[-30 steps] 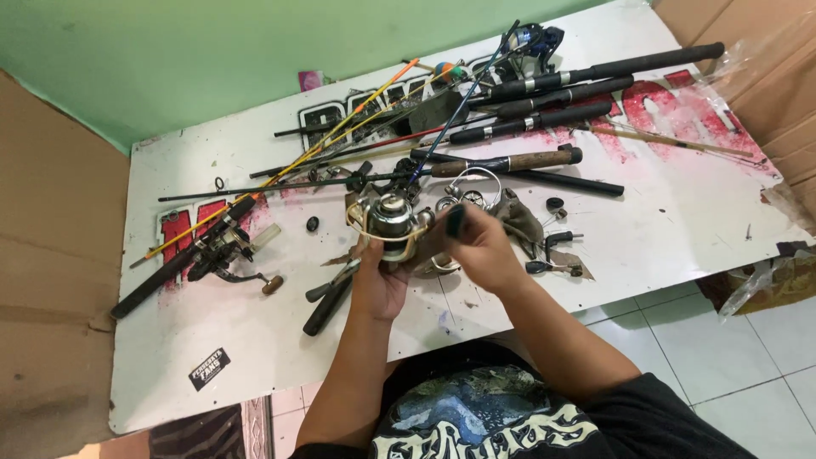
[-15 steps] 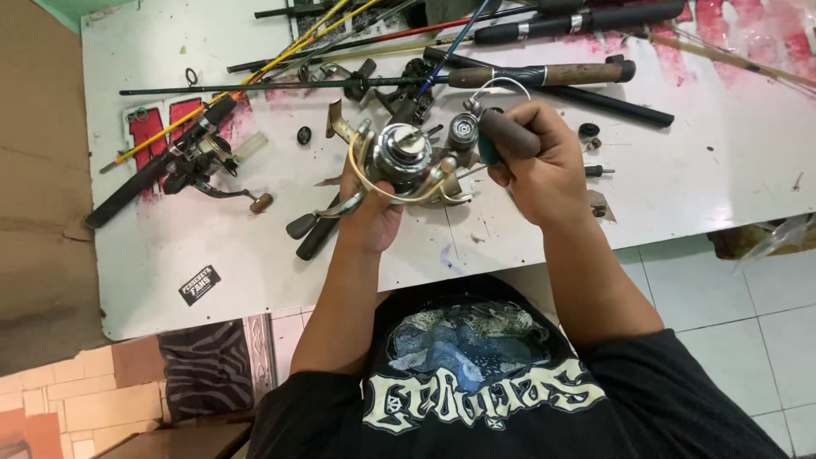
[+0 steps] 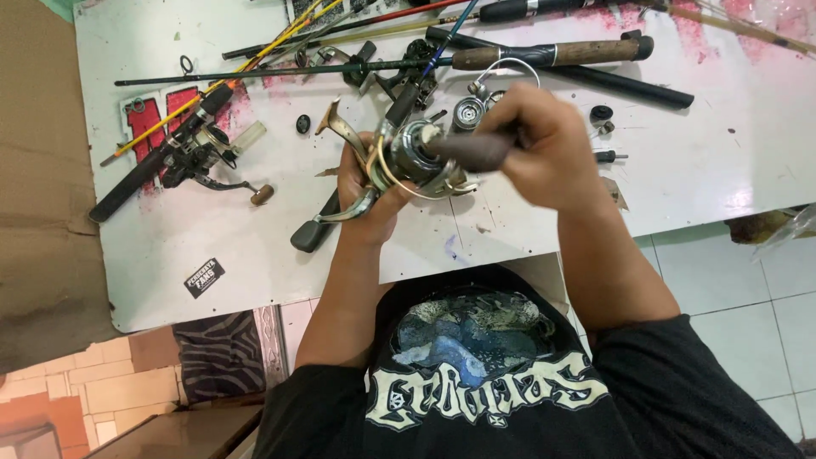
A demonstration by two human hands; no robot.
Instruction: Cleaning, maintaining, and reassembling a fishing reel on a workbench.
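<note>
White worktop (image 3: 212, 246) with red lettering fills the head view, strewn with rods and parts. Left hand (image 3: 367, 191) wraps its fingers tight around a silver-and-gold spinning fishing reel (image 3: 408, 157), lifted just above the table edge. Right hand (image 3: 544, 149) closes fully round a dark brown tool handle (image 3: 472, 151), its tip against the reel. Cork-handled rod (image 3: 552, 55) lies beyond; black reel on a yellow rod (image 3: 191, 153) sits well left. No containers visible.

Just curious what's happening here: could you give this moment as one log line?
left hand: holds spinning reel | right hand: grips dark tool handle against reel | white table: rods, loose parts
</note>
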